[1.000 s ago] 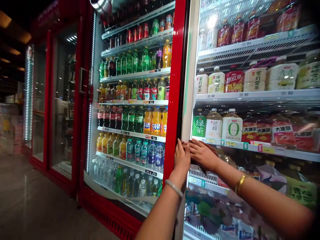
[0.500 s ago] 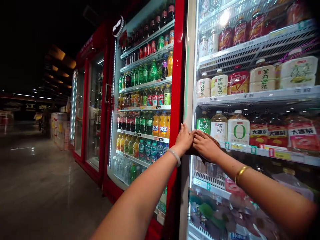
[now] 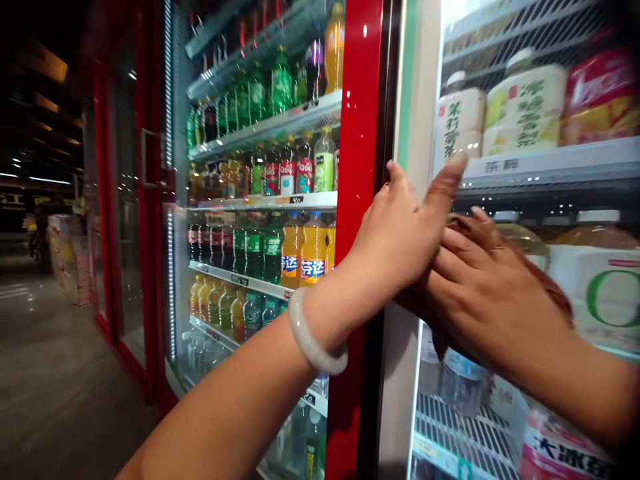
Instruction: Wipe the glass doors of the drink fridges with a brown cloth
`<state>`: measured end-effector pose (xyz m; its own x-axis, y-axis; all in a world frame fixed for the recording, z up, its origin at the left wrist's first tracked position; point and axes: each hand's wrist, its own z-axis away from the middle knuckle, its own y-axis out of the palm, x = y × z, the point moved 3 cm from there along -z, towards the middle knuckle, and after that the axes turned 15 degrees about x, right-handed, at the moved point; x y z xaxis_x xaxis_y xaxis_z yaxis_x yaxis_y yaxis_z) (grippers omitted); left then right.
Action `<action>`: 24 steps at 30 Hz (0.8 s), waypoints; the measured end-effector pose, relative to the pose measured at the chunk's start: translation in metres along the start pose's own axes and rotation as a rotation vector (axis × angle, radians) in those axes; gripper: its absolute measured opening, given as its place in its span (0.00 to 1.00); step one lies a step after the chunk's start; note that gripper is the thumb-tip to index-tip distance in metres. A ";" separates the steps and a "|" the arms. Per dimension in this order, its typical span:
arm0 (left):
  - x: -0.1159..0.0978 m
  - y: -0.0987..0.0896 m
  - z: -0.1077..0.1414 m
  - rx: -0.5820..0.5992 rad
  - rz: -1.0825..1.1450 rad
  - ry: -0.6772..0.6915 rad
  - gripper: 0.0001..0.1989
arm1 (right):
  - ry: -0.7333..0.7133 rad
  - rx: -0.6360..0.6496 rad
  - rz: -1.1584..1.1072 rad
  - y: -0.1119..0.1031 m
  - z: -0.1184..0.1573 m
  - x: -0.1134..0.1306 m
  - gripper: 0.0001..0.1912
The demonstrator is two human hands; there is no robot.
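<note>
My left hand [image 3: 403, 233], with a pale bangle at the wrist, is raised at the light door frame [image 3: 413, 107] of the right-hand drinks cooler. Its thumb is spread away from the fingers, and nothing shows in its grasp. Just to the right, my right hand [image 3: 483, 287] reaches over the glass door with its fingers stretched leftward, their tips partly hidden behind my left hand. The two hands touch or overlap. A brown, hand-like shape, apparently a reflection, shows behind them. Bottles [image 3: 525, 107] stand on shelves behind the glass.
A red-framed cooler [image 3: 357, 133] full of bottled drinks stands left of the light frame. Farther left are more red cooler doors [image 3: 133, 267], with stacked boxes [image 3: 67, 260] beyond them. Shiny floor [image 3: 45, 360] extends along the left.
The view has moved closer to the coolers. Both hands look larger and sit farther right in view. The left thumb now stands raised away from the fingers.
</note>
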<state>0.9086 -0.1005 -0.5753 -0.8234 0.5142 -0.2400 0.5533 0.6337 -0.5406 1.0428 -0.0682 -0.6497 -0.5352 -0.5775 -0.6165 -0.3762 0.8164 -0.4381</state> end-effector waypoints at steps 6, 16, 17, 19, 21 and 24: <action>-0.006 -0.011 0.012 0.073 0.052 -0.001 0.38 | 0.112 0.058 -0.035 -0.036 -0.030 -0.036 0.28; -0.018 -0.052 -0.037 0.314 0.274 -0.303 0.40 | 0.513 0.018 -0.232 -0.033 -0.043 -0.048 0.38; -0.020 -0.056 -0.042 0.340 0.270 -0.297 0.38 | 0.581 0.038 -0.254 -0.034 -0.048 -0.048 0.37; -0.023 -0.062 -0.051 0.394 0.273 -0.309 0.33 | 0.677 0.017 -0.261 -0.039 -0.061 -0.046 0.36; -0.028 -0.065 -0.057 0.442 0.295 -0.377 0.30 | 0.705 -0.051 -0.246 -0.042 -0.073 -0.037 0.35; -0.033 -0.065 -0.063 0.458 0.355 -0.572 0.27 | 0.823 -0.044 -0.319 -0.037 -0.083 -0.024 0.30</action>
<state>0.9071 -0.1223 -0.4812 -0.6143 0.1868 -0.7667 0.7889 0.1253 -0.6016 1.0069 -0.0846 -0.5647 -0.7681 -0.6068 0.2045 -0.6202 0.6258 -0.4730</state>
